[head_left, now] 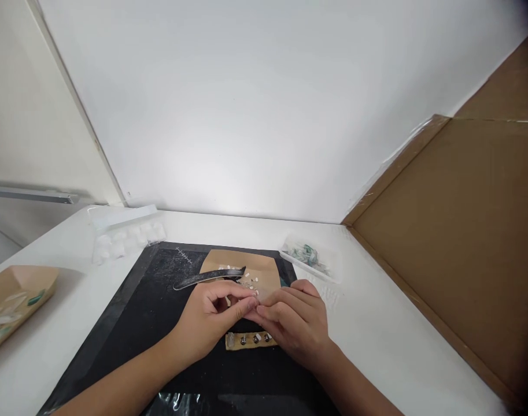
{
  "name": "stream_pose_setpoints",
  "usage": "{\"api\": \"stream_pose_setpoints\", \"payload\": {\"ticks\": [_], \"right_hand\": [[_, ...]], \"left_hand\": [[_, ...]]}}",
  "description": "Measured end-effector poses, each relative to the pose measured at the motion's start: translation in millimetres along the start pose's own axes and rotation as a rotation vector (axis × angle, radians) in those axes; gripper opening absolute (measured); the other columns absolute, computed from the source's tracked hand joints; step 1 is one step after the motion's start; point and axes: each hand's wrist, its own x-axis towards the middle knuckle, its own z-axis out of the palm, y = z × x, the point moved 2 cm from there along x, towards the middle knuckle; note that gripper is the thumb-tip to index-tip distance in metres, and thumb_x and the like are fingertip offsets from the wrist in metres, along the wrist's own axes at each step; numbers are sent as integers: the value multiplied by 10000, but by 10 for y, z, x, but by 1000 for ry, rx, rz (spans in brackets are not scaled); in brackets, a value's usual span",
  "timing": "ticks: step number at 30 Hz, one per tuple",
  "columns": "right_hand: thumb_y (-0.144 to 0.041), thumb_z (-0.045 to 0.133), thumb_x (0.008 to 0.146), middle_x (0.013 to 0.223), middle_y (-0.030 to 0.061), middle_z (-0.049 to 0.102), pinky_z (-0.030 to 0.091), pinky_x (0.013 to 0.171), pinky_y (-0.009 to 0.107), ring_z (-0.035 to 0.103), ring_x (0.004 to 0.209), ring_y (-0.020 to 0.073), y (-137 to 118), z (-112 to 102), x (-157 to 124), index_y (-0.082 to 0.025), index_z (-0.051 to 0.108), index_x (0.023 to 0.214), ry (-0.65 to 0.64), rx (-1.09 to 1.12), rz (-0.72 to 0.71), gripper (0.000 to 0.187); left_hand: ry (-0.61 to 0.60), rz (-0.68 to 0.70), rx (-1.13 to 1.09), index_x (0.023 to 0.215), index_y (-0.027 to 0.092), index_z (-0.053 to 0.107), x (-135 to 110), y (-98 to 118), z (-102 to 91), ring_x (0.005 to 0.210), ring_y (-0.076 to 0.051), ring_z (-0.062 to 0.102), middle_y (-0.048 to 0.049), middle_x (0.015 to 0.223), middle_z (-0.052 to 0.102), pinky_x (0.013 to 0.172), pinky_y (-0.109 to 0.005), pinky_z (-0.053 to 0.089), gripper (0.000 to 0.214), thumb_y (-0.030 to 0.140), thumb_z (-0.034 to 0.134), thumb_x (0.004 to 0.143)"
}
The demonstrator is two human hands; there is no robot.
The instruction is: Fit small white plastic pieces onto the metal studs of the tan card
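My left hand (218, 309) and my right hand (296, 318) meet over the black mat (159, 323), thumbs and fingertips pinched together. Whatever sits between the fingertips is too small and covered to name. Just beyond them, a brown paper tray (264, 267) holds several small whitish bits. Across its left rim lies a curved dark nail file (207, 278). Below my fingers, on the mat, is a yellowish strip (248, 341) bearing round metallic pieces, some with a white bit on top. Its right end is hidden by my right hand.
A clear plastic box (309, 257) with green and white contents stands at the back right. At the back left lies a clear compartment case (127, 234). Another brown paper tray (18, 289) with plastic bags is at far left. A cardboard panel (454, 231) borders the right side.
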Motion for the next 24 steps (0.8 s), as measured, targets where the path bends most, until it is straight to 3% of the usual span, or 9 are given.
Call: {"api": "stream_pose_setpoints", "payload": {"ticks": [7,10,13,19,24], "right_hand": [[-256,844,929,669,-69,678,344,681,332,642,573,112,29,23,18,-231,584,871,38,65,148,267],[-349,843,934,696,-66,683,376,695,330,643,586,118,44,33,25,-243,655,1000,-2,99,223,227],[-369,857,920,750,-53,720,400,710,336,653,606,125,50,30,16,-258,694,1089,-48,139,243,260],[-360,890,886,813,-33,734,440,726,341,657,631,127,48,-10,11,-263,731,1097,-86,229,231,282],[-406,889,876,794,-25,707,495,711,331,653,677,149,47,-38,13,-267,740,1071,-155,364,311,283]], "left_hand": [[-13,-67,-9,937,209,873,8,31,-8,824,-244,776,-93,927,848,744,-333,619,255,450,830,867],[-29,-57,-16,927,208,869,9,39,-10,777,-218,757,-83,901,845,686,-300,590,227,424,824,874],[-35,-65,-36,911,192,853,7,29,-11,712,-196,731,-79,849,834,621,-275,555,228,414,833,862],[-80,-90,-133,817,173,791,5,23,-6,618,-138,659,-52,750,799,570,-230,488,205,360,874,824],[-77,-96,-99,796,172,807,-17,21,-12,609,-139,635,-49,725,768,562,-240,497,232,387,891,811]]}}
